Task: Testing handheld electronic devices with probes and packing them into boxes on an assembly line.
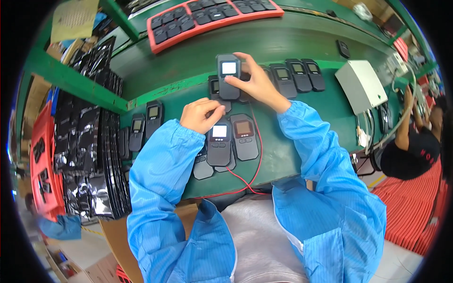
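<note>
My right hand (pixel 255 80) grips a black handheld device (pixel 228 68) upright above the bench, thumb across its front just below the lit white screen. My left hand (pixel 202 114) is closed, fingers curled, beside and a little below it; whatever might be inside is hidden. Just under my left hand lies another device (pixel 219 146) with its screen lit, partly on top of others. To its right rests a device with a brownish screen (pixel 244 137). A further device (pixel 214 86) is partly covered by the held one. Red cables (pixel 258 160) run over the green bench.
A row of similar devices (pixel 298 75) lies at the right, near a pale box with cables (pixel 361 87). More devices (pixel 153 118) rest at left beside stacked black bags (pixel 89 141). A red tray of devices (pixel 212 19) stands at the back. Another person (pixel 408 153) is at far right.
</note>
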Action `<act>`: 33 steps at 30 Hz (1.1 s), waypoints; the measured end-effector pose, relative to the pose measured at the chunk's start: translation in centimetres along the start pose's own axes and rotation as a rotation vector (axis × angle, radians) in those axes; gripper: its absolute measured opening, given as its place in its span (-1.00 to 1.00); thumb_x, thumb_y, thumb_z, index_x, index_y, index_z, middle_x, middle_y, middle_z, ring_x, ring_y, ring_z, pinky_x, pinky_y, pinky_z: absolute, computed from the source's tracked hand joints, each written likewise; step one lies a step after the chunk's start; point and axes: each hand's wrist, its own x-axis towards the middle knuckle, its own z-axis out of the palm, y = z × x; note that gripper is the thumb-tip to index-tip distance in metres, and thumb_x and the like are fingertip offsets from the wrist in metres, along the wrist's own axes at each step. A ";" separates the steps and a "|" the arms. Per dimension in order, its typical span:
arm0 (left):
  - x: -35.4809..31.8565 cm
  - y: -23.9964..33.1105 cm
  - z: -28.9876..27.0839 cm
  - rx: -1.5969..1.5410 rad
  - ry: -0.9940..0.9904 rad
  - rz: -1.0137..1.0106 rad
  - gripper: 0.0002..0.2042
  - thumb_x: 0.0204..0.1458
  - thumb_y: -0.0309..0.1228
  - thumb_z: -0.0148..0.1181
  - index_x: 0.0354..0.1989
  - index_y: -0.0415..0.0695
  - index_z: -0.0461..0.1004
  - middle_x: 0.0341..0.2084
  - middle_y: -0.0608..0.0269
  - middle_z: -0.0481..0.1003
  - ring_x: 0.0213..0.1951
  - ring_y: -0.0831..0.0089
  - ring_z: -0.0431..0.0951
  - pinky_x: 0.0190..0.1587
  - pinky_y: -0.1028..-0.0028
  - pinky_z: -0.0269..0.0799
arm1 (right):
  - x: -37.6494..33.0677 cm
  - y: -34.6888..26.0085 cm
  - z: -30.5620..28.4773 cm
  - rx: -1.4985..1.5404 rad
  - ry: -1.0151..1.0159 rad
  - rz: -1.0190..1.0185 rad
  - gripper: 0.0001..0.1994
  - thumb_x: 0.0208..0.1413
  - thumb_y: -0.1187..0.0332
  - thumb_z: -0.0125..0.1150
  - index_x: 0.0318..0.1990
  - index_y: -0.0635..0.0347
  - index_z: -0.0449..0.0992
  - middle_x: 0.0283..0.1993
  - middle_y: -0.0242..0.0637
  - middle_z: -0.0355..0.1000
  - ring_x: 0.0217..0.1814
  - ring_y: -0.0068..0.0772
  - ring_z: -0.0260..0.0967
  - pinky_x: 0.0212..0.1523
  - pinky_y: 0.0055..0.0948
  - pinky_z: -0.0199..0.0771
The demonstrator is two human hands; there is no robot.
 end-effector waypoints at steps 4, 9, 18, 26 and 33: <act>-0.1 -0.3 -0.2 -0.005 0.001 -0.050 -0.84 0.14 -0.39 0.17 -0.39 -0.19 0.59 -0.59 0.12 0.46 -0.51 0.34 0.49 -0.46 0.41 0.33 | -1.6 -1.4 -1.7 0.335 -0.113 0.370 -0.32 0.08 0.31 0.38 0.30 0.23 0.18 -0.03 -0.14 0.48 -0.09 -0.44 0.49 -0.07 -0.46 0.46; 0.2 -1.4 0.5 -0.119 0.037 -0.003 -0.83 0.13 -0.33 0.18 -0.39 -0.14 0.60 -0.64 0.17 0.42 -0.61 0.37 0.41 -0.52 0.41 0.27 | -7.5 -3.5 -4.5 0.544 -0.163 0.385 -0.42 0.15 0.41 0.28 0.31 0.11 0.22 -0.15 -0.37 0.51 -0.17 -0.59 0.44 -0.21 -0.56 0.44; 0.0 -1.0 0.3 -0.235 -0.013 -0.072 -0.78 0.18 -0.33 0.11 -0.38 -0.20 0.57 -0.64 0.17 0.42 -0.58 0.40 0.43 -0.49 0.43 0.29 | -13.2 -6.3 -4.2 0.041 -0.014 0.398 -0.60 0.16 0.32 0.25 0.15 0.17 0.42 0.05 -0.21 0.43 0.10 -0.33 0.41 0.06 -0.37 0.42; -0.1 -0.4 0.0 -0.067 0.049 -0.064 -0.72 0.24 -0.32 0.04 -0.41 -0.25 0.54 -0.63 0.23 0.45 -0.53 0.43 0.43 -0.44 0.43 0.31 | -9.1 4.8 -13.4 -0.256 0.365 0.339 -0.63 0.17 0.19 0.23 0.07 0.16 0.50 0.22 -0.02 0.35 0.34 0.01 0.20 0.29 -0.18 0.23; 0.7 -0.7 -0.8 0.107 0.371 0.057 -0.85 0.17 -0.34 0.12 -0.31 -0.12 0.57 -0.37 0.20 0.52 -0.24 0.22 0.52 -0.24 0.35 0.42 | -8.8 7.1 -12.1 -0.638 0.168 0.252 -0.56 0.19 0.09 0.19 0.17 0.06 0.46 0.36 -0.09 0.25 0.46 0.07 0.04 0.35 -0.15 0.17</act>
